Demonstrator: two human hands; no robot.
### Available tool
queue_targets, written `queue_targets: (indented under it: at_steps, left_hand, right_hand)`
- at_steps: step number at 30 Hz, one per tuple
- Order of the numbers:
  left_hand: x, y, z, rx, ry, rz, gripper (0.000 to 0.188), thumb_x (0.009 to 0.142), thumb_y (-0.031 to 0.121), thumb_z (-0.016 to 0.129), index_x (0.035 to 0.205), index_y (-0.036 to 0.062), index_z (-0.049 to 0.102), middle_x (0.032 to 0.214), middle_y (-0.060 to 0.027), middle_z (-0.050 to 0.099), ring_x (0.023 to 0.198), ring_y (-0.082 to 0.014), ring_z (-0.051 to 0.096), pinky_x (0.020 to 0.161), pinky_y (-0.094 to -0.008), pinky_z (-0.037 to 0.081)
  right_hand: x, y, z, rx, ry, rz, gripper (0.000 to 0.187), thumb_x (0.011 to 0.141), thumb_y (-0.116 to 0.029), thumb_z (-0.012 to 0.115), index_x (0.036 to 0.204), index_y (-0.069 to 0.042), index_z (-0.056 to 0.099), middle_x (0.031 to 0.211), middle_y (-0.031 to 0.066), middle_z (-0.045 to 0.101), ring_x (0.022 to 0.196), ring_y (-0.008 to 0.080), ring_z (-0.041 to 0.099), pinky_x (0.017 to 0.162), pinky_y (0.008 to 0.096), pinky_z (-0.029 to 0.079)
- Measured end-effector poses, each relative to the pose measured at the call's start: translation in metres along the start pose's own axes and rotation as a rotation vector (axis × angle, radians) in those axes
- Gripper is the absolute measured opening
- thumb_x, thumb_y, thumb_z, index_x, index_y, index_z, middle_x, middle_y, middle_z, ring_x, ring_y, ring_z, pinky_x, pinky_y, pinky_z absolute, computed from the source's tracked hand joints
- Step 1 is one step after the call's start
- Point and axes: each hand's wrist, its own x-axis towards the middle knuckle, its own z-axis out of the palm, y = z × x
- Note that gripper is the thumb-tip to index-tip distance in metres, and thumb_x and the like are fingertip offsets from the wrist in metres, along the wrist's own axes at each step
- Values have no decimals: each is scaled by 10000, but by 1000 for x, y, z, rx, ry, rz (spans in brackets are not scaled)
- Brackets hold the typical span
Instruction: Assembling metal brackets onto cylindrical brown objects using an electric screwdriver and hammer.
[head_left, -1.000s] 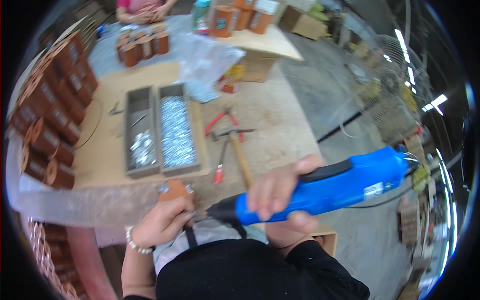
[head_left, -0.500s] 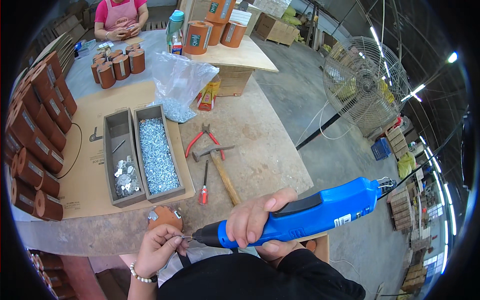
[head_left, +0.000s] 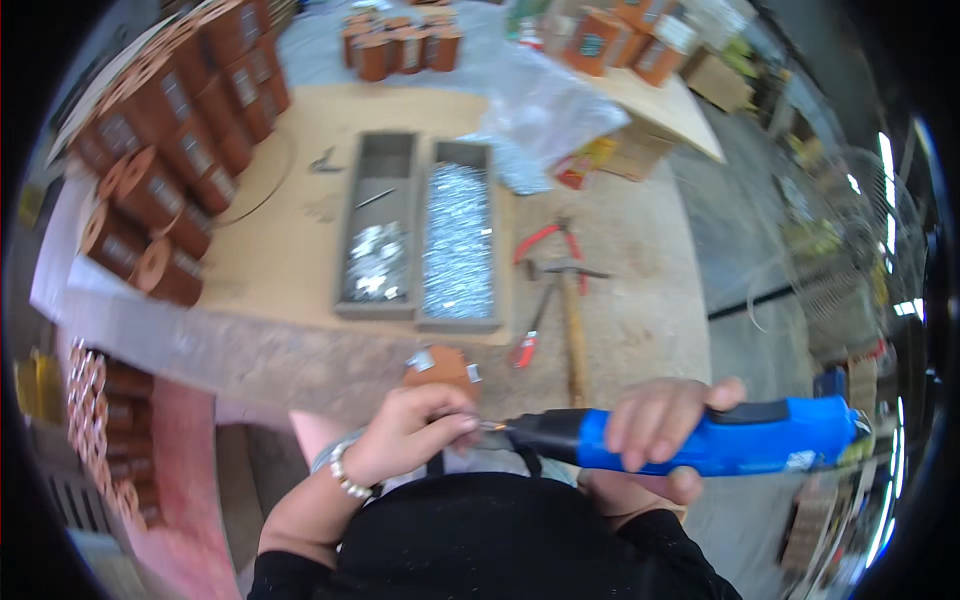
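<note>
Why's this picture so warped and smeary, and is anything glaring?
Head view: fisheye distortion, black corners; head view: blur, probably from motion, softens the blue electric screwdriver, the metal screws and the fan; head view: strip lights at right glare white.

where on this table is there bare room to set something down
The worn brown tabletop is bare right of the wooden-handled hammer, toward the right edge, and along the front, left of the round orange-brown piece. It's crowded where the hammer, red-handled pliers and red-handled screwdriver lie together.

The left hand (head_left: 410, 432) pinches, fingers (head_left: 445, 399) bent — the right hand (head_left: 655, 428) wraps, curled.
</note>
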Motion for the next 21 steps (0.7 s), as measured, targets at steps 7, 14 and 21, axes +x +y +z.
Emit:
queue_targets:
  at_steps: [7,14,21]
  left_hand:
    - [1,-3,-2,76,-76,52,85,885,59,509,844,-11,534,770,-38,594,714,-87,584,652,-219,482]
    - [16,19,-20,662,-83,466,177,822,140,584,927,2,553,893,-98,588,916,-234,550,815,-322,424]
    - [80,31,-116,1428,477,291,201,738,137,618,931,79,628,899,-74,603,905,-246,540,801,-375,403]
  right_hand:
    - [0,3,-2,-39,-28,-83,586,671,-44,652,1173,-52,351,648,58,540,509,186,553,484,313,492]
    - [1,5,-3,-68,6,-172,581,676,-55,652,1173,-14,354,673,52,527,522,162,545,488,290,495]
    - [3,-5,-3,-96,67,-207,591,689,-83,630,1205,-6,353,696,37,490,535,138,508,525,277,467]
